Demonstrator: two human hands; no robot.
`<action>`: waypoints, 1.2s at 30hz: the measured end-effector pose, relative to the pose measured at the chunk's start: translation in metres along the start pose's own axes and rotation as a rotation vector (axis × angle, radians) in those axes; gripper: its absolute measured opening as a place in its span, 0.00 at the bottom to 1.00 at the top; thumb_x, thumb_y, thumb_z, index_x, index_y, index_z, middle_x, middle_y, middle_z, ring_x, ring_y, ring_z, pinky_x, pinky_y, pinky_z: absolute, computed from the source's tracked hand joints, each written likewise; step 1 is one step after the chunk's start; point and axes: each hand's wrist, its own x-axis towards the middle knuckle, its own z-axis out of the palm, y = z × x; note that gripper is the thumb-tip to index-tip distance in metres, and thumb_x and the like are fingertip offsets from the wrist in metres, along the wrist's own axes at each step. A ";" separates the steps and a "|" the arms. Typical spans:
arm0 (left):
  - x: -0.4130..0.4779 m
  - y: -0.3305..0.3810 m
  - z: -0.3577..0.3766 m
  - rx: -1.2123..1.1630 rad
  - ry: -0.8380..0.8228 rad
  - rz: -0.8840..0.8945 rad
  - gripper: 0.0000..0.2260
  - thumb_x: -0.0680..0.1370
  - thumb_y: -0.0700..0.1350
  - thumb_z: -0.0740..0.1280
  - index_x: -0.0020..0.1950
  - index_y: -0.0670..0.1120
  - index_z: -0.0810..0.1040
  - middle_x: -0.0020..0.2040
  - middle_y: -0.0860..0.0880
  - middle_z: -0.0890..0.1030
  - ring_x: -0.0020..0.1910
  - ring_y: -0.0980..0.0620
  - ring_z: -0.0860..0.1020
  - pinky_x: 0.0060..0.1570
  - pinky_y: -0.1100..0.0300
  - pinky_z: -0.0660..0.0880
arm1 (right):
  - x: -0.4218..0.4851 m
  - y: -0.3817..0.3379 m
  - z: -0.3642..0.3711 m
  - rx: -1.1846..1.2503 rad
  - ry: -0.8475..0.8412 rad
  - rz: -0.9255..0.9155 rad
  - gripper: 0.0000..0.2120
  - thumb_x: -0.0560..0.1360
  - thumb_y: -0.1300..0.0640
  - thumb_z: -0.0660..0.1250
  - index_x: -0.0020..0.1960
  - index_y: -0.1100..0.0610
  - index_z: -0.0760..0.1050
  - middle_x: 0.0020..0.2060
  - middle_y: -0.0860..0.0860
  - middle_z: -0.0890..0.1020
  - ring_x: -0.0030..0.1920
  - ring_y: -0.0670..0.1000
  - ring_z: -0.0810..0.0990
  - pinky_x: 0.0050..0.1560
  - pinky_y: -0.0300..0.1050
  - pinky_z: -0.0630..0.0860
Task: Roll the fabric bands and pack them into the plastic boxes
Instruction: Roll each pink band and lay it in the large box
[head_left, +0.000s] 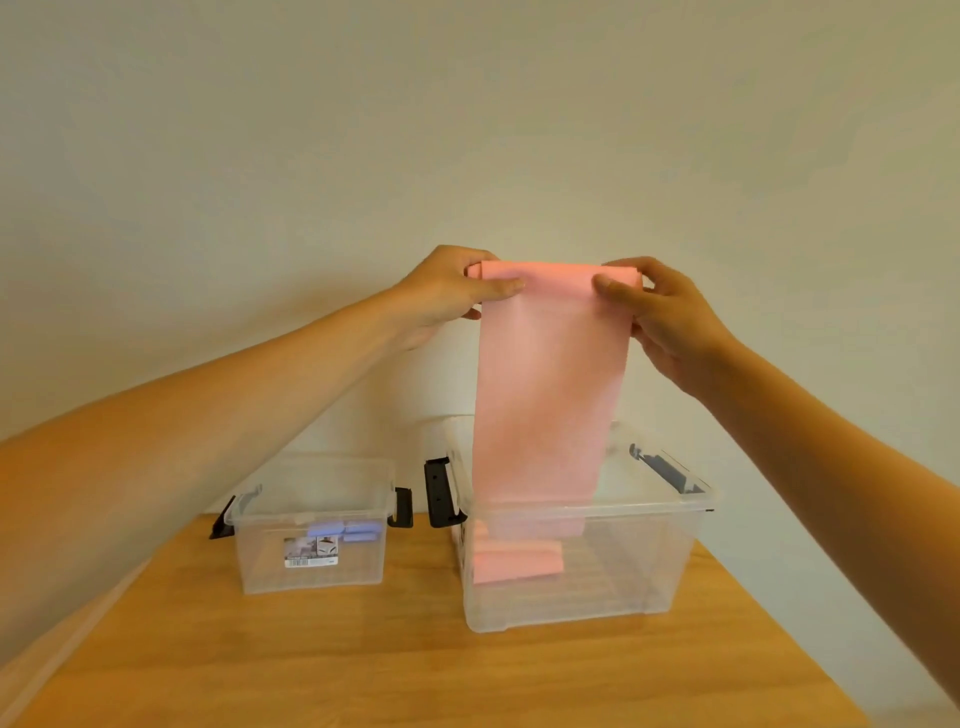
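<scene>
Pink band (545, 395) held up in the air above the large box (582, 603), top end partly rolled, the rest hanging straight down as a flat strip with its lower end dipping inside the box. Left hand (447, 296) pinches the roll's left end, thumb in front, fingers curled behind. Right hand (665, 317) pinches the right end the same way, thumb on the front face. Large box is clear plastic, lid off, black latch (440, 491) on its left side, grey latch (670, 473) on the right. Pink rolls (519, 564) lie on its floor toward the left; the hanging strip partly hides them. Small box (311, 545), also clear, stands just to the left, apart from the large one, black latches swung out at both sides, a paper label (310, 552) on its front. Blue rolls (345, 531) sit inside it near the back right. Both boxes rest on a wooden table (363, 665) against a pale wall (467, 130).
</scene>
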 end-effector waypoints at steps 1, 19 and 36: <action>0.004 0.001 -0.001 -0.028 0.012 0.015 0.02 0.77 0.44 0.74 0.47 0.48 0.82 0.42 0.54 0.82 0.44 0.56 0.80 0.49 0.58 0.77 | 0.004 -0.002 0.000 0.029 -0.013 -0.004 0.12 0.78 0.58 0.72 0.60 0.56 0.77 0.51 0.56 0.81 0.45 0.52 0.81 0.46 0.43 0.80; 0.027 -0.023 -0.006 -0.013 0.066 0.121 0.09 0.78 0.42 0.73 0.57 0.41 0.82 0.48 0.45 0.82 0.46 0.52 0.80 0.46 0.59 0.76 | 0.041 0.002 -0.004 -0.084 -0.075 0.028 0.08 0.78 0.57 0.73 0.56 0.56 0.80 0.47 0.54 0.81 0.44 0.51 0.81 0.48 0.44 0.80; 0.026 -0.060 0.005 0.008 0.020 0.084 0.05 0.79 0.45 0.72 0.53 0.47 0.81 0.47 0.50 0.81 0.44 0.55 0.78 0.43 0.60 0.73 | 0.038 0.038 -0.005 -0.152 -0.135 0.066 0.11 0.78 0.53 0.72 0.55 0.60 0.80 0.46 0.52 0.84 0.46 0.50 0.83 0.46 0.42 0.81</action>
